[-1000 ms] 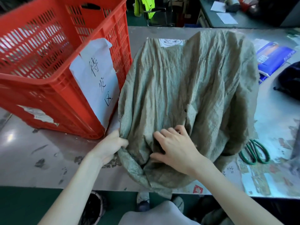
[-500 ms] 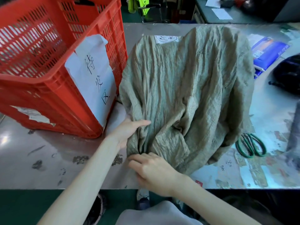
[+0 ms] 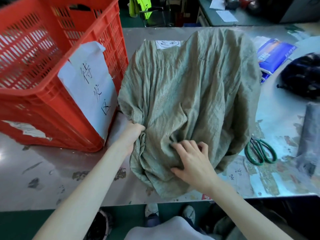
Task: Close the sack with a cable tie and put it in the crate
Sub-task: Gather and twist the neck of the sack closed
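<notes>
Since half a second earlier both hands had shuffled: the left hand [image 3: 133, 134] went from lying flat on the cloth to a closed fist bunching the sack's near-left edge, and the right hand [image 3: 192, 160] slid up from the near hem onto the folds, fingers spread and curled, pressing but not clamped on anything as far as I could tell.

That crumpled olive-green woven sack [image 3: 190, 94] lay on the worn grey metal table [image 3: 43, 179], just right of the big red slatted plastic crate [image 3: 52, 66], looking like it touched the crate's near corner. Long axis ran away from the person, with the open mouth at the near end by the hands and a white label on the far end. So the neck to be gathered sat right between the 2 hands, left hand nearer the crate.

Crate looked pretty much empty, just a white paper sign with handwriting taped on its front. Couldn't tell what's in the sack, though it looked bulky.

No cable tie anywhere I could see, only green-handled scissors [image 3: 261, 153] off to the right. My guess: still gathering the mouth, tie not yet on.
</notes>
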A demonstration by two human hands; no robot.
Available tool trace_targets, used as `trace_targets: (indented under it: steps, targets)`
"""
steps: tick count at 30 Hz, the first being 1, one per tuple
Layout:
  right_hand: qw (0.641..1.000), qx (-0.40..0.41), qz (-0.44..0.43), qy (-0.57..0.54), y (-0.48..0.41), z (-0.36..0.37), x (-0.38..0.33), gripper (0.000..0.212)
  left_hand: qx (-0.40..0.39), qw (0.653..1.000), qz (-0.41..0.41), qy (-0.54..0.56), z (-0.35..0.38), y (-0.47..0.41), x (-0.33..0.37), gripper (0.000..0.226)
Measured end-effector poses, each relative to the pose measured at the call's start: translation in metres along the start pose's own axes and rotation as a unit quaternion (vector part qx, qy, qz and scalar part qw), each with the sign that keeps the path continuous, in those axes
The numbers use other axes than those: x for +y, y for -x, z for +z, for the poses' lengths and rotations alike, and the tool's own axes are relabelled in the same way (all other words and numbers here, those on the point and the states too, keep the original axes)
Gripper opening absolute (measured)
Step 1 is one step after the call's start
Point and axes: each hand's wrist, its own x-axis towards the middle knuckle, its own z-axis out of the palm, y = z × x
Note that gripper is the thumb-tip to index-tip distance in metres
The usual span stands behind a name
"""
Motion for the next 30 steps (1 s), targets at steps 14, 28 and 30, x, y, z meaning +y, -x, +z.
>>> trace_targets:
  steps: [14, 28, 30]
  targets:
    - [0.936, -0.075, -0.232, -0.255, 0.0, -0.059, -0.045, 0.019, -0.142, 0.982, 0.02, 0.123, 0.011, -0.003, 0.014, 0.06]
    - [0.927, 0.058, -0.066, -0.365, -0.008, -0.061, -0.026, 0.029, -0.082, 0.988, 0.13, -0.033, 0.045, -0.002, 0.008, 0.037]
    - [0.92, 0.203, 0.047, -0.332, -0.014, -0.065, -0.013, 0.03, -0.083, 0.989, 0.12, -0.019, 0.046, -0.001, 0.004, 0.035]
